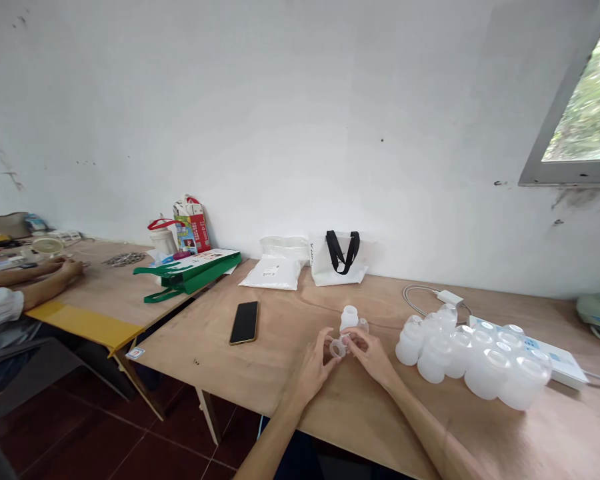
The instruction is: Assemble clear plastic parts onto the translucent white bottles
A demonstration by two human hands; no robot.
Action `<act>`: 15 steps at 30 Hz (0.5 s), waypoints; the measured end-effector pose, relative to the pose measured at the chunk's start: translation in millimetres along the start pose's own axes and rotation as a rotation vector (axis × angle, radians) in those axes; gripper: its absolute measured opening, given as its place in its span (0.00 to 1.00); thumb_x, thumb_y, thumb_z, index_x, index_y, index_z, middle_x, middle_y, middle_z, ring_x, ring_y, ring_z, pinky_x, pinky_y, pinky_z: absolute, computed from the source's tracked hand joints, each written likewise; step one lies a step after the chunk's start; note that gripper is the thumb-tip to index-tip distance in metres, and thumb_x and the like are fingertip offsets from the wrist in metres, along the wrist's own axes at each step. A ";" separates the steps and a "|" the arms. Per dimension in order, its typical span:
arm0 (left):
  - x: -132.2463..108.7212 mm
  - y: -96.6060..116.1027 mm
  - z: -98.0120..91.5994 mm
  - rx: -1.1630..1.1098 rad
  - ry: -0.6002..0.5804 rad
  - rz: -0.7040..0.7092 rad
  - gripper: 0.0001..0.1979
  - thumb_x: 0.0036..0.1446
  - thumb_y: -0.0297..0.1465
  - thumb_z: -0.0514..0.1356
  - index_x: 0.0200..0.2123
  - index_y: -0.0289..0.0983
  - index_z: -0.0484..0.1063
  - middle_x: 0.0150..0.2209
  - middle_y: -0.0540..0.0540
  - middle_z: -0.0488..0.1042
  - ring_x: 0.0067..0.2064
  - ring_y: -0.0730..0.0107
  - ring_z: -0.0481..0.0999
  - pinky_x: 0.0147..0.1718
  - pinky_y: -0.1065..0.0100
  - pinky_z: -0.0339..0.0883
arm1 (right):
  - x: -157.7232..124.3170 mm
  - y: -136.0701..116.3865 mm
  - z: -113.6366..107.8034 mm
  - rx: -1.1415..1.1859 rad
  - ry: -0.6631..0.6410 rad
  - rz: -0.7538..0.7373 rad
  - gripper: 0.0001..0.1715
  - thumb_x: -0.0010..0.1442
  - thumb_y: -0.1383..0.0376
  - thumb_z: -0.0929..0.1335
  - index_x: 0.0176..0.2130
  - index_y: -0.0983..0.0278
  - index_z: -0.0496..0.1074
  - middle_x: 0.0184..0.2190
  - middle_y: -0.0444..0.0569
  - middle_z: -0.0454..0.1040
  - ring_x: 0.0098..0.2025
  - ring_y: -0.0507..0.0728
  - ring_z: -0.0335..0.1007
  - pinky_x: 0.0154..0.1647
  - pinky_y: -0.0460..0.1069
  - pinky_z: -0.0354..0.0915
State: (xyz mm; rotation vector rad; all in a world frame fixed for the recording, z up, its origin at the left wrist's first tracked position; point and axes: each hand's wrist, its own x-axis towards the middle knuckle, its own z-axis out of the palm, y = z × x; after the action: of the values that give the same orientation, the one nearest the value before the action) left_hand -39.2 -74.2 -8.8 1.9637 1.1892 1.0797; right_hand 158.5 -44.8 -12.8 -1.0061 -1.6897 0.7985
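My left hand (316,365) is closed around the side of a translucent white ring (337,349), thumb and forefinger on its rim. Close against it, my right hand (369,352) pinches a small pale piece at the ring's right side, mostly hidden by the fingers. Just beyond my hands stands a small white plastic bottle (349,317) with an open neck. A clear dome-shaped cap (363,325) sits beside that bottle, partly behind my right hand. To the right, several frosted white bottles with clear domed caps (487,370) stand in a group.
A phone (244,323) lies left of my hands. By the wall are a white plastic package (273,270) and a white bag with black handles (337,263). A power strip (555,363) lies behind the bottles. A green bag (190,273) and a co-worker's arms (50,283) are at left.
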 end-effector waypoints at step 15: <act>-1.4 1.2 2.2 -0.072 -0.028 0.058 0.28 0.67 0.33 0.59 0.68 0.46 0.57 0.59 0.43 0.74 0.60 0.57 0.75 0.63 0.53 0.67 | 2.7 2.8 -2.2 0.081 -0.053 0.062 0.23 0.63 0.42 0.69 0.40 0.58 0.75 0.34 0.46 0.77 0.33 0.57 0.75 0.30 0.49 0.71</act>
State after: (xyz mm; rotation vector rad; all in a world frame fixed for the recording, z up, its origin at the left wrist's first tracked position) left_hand -37.1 -76.1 -9.3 1.9624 1.0699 1.1052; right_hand 160.8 -41.0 -13.4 -0.9928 -1.6643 0.9340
